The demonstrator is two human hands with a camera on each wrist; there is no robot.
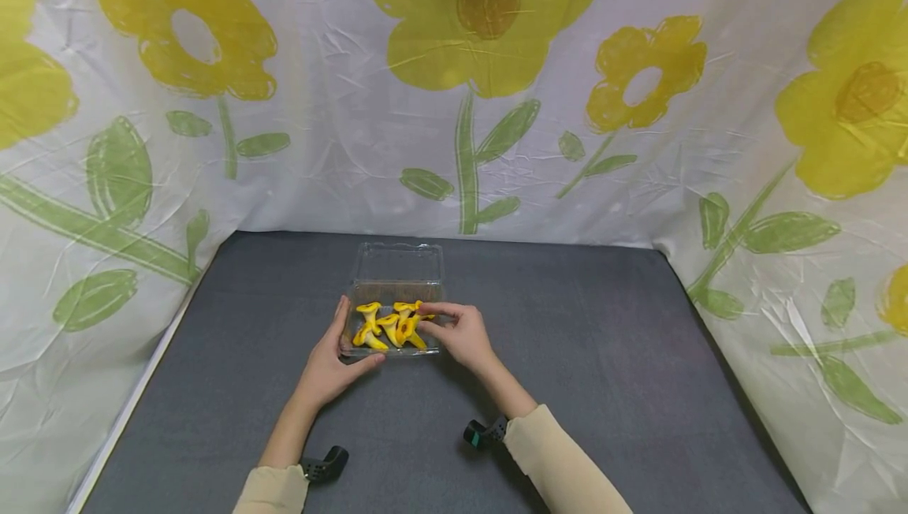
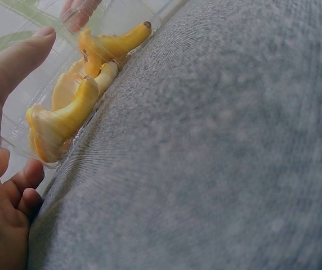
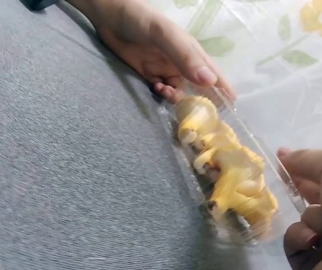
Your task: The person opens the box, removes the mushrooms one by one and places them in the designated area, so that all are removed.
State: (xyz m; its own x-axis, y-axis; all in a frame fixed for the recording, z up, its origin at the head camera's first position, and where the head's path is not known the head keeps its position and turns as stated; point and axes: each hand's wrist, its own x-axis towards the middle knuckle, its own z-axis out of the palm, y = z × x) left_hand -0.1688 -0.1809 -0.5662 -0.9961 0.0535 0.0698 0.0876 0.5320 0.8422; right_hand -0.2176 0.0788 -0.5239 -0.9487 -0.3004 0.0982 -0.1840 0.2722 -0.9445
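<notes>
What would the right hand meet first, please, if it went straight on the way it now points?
Probably the nearest yellow mushrooms in the clear box; depth is unclear, so perhaps the box itself first.

Both arms reach in from below, the left forearm (image 1: 292, 423) from 7 o'clock, the right forearm (image 1: 514, 392) from 5. The left hand (image 1: 332, 360) spreads wide, its fingers pointing to 1 o'clock, its thumb to 2 (the left wrist view shows lower fingers bent inward). The right hand (image 1: 463, 334) turns inward, index finger towards 9 o'clock, thumb towards 10, their tips near each other; whether they pinch is unclear.
</notes>
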